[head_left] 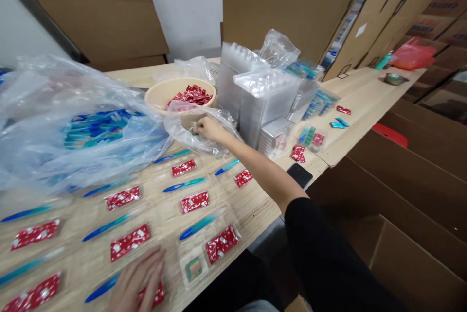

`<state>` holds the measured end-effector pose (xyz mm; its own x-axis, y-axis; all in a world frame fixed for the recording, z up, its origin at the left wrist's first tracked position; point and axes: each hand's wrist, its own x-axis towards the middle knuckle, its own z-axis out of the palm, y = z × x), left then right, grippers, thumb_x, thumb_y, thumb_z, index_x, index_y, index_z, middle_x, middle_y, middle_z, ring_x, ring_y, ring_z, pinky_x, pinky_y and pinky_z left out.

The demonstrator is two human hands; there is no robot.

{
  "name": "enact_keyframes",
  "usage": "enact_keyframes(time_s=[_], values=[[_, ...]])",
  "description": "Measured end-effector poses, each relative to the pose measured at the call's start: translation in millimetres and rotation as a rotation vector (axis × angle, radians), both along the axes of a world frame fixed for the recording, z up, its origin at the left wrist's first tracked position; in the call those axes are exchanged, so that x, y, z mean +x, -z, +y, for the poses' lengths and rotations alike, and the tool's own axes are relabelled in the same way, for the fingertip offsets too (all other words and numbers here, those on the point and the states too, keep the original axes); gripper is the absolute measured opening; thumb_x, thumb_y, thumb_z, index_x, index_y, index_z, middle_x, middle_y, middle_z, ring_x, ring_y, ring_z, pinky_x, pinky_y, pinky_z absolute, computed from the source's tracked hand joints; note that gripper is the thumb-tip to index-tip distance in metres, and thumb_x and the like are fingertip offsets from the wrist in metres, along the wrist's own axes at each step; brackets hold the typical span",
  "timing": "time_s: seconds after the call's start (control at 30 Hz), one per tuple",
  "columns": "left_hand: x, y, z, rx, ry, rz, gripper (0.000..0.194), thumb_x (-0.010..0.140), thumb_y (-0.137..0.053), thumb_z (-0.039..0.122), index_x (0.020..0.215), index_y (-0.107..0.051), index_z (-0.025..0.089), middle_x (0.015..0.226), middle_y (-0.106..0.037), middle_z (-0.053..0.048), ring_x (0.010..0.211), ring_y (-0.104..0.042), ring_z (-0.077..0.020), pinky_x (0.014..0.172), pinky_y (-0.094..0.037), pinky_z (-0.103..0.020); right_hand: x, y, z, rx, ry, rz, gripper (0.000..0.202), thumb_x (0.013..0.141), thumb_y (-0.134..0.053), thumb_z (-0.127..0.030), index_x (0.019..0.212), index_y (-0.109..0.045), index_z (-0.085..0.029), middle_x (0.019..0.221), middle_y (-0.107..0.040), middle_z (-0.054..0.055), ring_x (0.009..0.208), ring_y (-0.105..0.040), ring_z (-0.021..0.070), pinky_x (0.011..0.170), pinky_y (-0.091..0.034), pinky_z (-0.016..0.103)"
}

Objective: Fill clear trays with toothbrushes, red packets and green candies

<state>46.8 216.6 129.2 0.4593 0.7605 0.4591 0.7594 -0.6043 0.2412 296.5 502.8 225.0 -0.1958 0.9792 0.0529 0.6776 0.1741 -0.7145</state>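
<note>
My right hand (pixel 210 129) reaches into a clear plastic bag (pixel 178 125), its fingers pinched on a small greenish piece (pixel 194 128), partly hidden. My left hand (pixel 136 280) lies on the table with fingers stretched out, partly covering a red polka-dot packet (pixel 157 295) and a blue pen-like stick (pixel 102 288). Right of it lies a clear blister tray (pixel 186 280) holding a blue-teal stick (pixel 199 226), a red packet (pixel 222 244) and a small green square piece (pixel 193 268). More clear trays, each with a stick and a red packet, are laid out in rows.
A large plastic bag of blue sticks (pixel 98 130) lies at left. Behind my right hand stand a cream bowl (pixel 155 95) of red packets and stacked clear trays (pixel 264 93). A phone (pixel 299 175) lies near the table edge; cardboard boxes (pixel 412 258) stand at right.
</note>
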Motion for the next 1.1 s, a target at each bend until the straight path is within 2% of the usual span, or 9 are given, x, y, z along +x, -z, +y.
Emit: enact_keyframes(time_s=[0.07, 0.13, 0.27, 0.4, 0.53, 0.67, 0.83, 0.93, 1.1], values=[[13, -24.5, 17, -0.039, -0.090, -0.101, 0.024, 0.093, -0.047, 0.030, 0.112, -0.059, 0.023, 0.103, -0.071, -0.004, 0.094, -0.068, -0.0192, 0.080, -0.056, -0.030, 2, -0.6, -11, 0.052, 0.010, 0.063, 0.015, 0.079, -0.063, -0.014, 0.064, -0.061, -0.013, 0.070, -0.065, 0.000, 0.075, -0.057, 0.0138, 0.071, -0.040, 0.023], [26, -49.1, 43, -0.094, -0.151, -0.202, 0.023, 0.094, -0.047, 0.035, 0.106, -0.062, 0.023, 0.102, -0.071, -0.004, 0.095, -0.068, -0.0187, 0.080, -0.055, -0.029, 4, 1.2, -19, 0.101, 0.030, 0.158, 0.014, 0.084, -0.056, -0.020, 0.075, -0.064, -0.013, 0.079, -0.067, 0.002, 0.078, -0.057, 0.0139, 0.070, -0.039, 0.023], [53, -87.2, 116, -0.178, -0.171, -0.433, 0.024, 0.092, -0.049, 0.034, 0.101, -0.065, 0.020, 0.102, -0.072, -0.004, 0.096, -0.067, -0.0174, 0.085, -0.054, -0.030, 11, 7.9, -27, 0.114, 0.039, 0.350, 0.021, 0.085, -0.052, -0.031, 0.081, -0.063, -0.013, 0.077, -0.065, 0.003, 0.070, -0.056, 0.0125, 0.064, -0.040, 0.023], [84, -105.3, 189, -0.201, -0.091, -0.626, 0.024, 0.089, -0.051, 0.029, 0.101, -0.066, 0.016, 0.105, -0.071, -0.007, 0.097, -0.066, -0.0174, 0.089, -0.053, -0.032, 18, 11.3, -32, 0.063, 0.005, 0.649, 0.022, 0.074, -0.063, -0.038, 0.075, -0.063, -0.016, 0.069, -0.064, 0.000, 0.065, -0.055, 0.0118, 0.063, -0.043, 0.024], [110, -106.1, 235, -0.373, 0.007, -0.773, 0.022, 0.081, -0.061, 0.025, 0.099, -0.066, 0.014, 0.100, -0.072, -0.006, 0.089, -0.067, -0.0161, 0.084, -0.054, -0.031, 19, 12.5, -32, 0.061, -0.017, 0.774, 0.022, 0.069, -0.068, -0.038, 0.075, -0.065, -0.017, 0.073, -0.066, 0.001, 0.071, -0.058, 0.0137, 0.068, -0.046, 0.027], [119, -99.1, 254, -0.458, 0.037, -0.929, 0.019, 0.077, -0.068, 0.024, 0.091, -0.066, 0.013, 0.087, -0.071, -0.004, 0.077, -0.065, -0.0129, 0.076, -0.054, -0.026, 17, 12.4, -28, 0.094, -0.076, 0.820, 0.019, 0.070, -0.067, -0.035, 0.077, -0.065, -0.017, 0.080, -0.066, 0.002, 0.075, -0.058, 0.0137, 0.073, -0.046, 0.028], [113, -97.9, 264, -0.430, -0.033, -1.132, 0.013, 0.079, -0.068, 0.029, 0.079, -0.069, 0.017, 0.073, -0.068, 0.000, 0.061, -0.060, -0.0087, 0.062, -0.052, -0.021, 23, 5.4, -28, 0.056, -0.121, 0.690, 0.017, 0.072, -0.064, -0.032, 0.071, -0.061, -0.015, 0.069, -0.059, -0.001, 0.065, -0.049, 0.0098, 0.062, -0.040, 0.024], [112, -100.9, 264, -0.372, -0.073, -1.103, 0.013, 0.078, -0.071, 0.031, 0.078, -0.069, 0.019, 0.071, -0.068, 0.000, 0.058, -0.059, -0.0087, 0.060, -0.052, -0.021, 25, 0.2, -31, 0.032, -0.208, 0.619, 0.018, 0.074, -0.064, -0.032, 0.070, -0.060, -0.014, 0.068, -0.056, -0.001, 0.064, -0.047, 0.0089, 0.062, -0.037, 0.023], [116, -105.2, 255, -0.368, -0.065, -0.952, 0.013, 0.077, -0.072, 0.032, 0.078, -0.071, 0.019, 0.079, -0.072, -0.001, 0.072, -0.066, -0.0127, 0.070, -0.053, -0.023, 22, -1.7, -34, 0.037, -0.253, 0.567, 0.018, 0.079, -0.060, -0.029, 0.069, -0.058, -0.014, 0.066, -0.054, -0.002, 0.063, -0.045, 0.0085, 0.060, -0.035, 0.023]])
